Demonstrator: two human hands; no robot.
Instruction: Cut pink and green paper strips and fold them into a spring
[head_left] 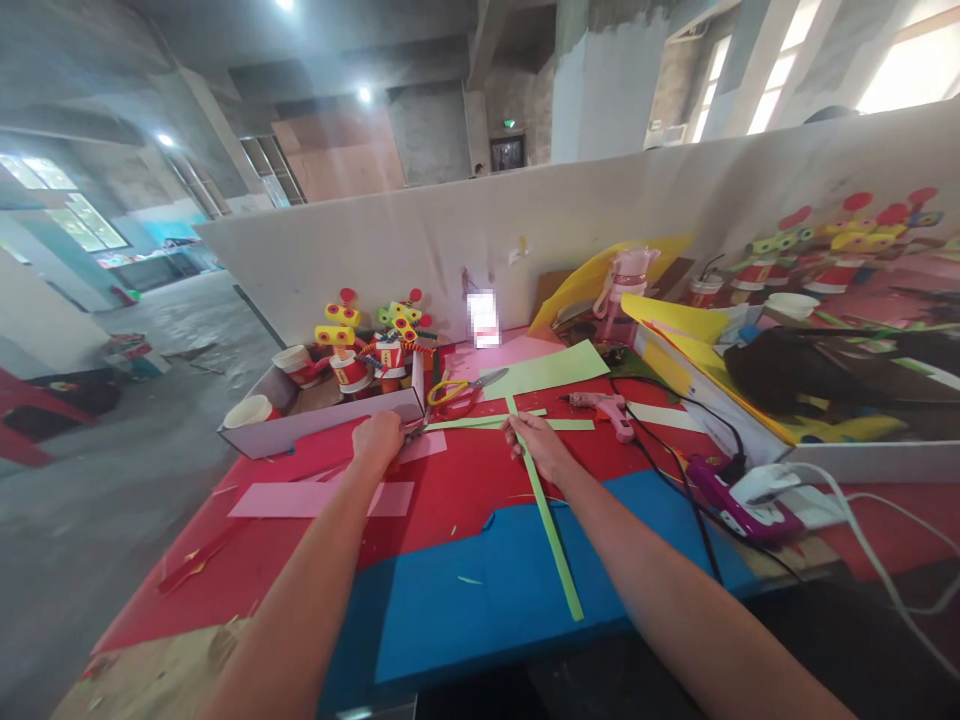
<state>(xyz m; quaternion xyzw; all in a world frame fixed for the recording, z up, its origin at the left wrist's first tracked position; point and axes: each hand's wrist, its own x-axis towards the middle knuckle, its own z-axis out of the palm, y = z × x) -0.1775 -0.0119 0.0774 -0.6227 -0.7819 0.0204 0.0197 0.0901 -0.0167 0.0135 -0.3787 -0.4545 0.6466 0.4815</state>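
Observation:
A long, narrow light-green paper strip (551, 540) is pinched in my right hand (534, 445) near its upper end, its tail hanging down over the blue sheet. My left hand (377, 440) is closed at the left; a small metallic tip shows beside its fingers, but I cannot make out the thing. Between the hands lie more light-green strips (465, 423) on the red sheet. Just beyond are scissors with yellow handles (448, 391) and a wide light-green paper sheet (555, 368). Pink paper pieces (300, 499) lie by my left forearm.
A pink hot glue gun (604, 408) with a cable lies to the right, near a purple power strip (739, 500). An open box (322, 425) holds red-and-yellow paper-cup figures at the left. A lit phone-like screen (484, 320) stands before the white partition (420, 230).

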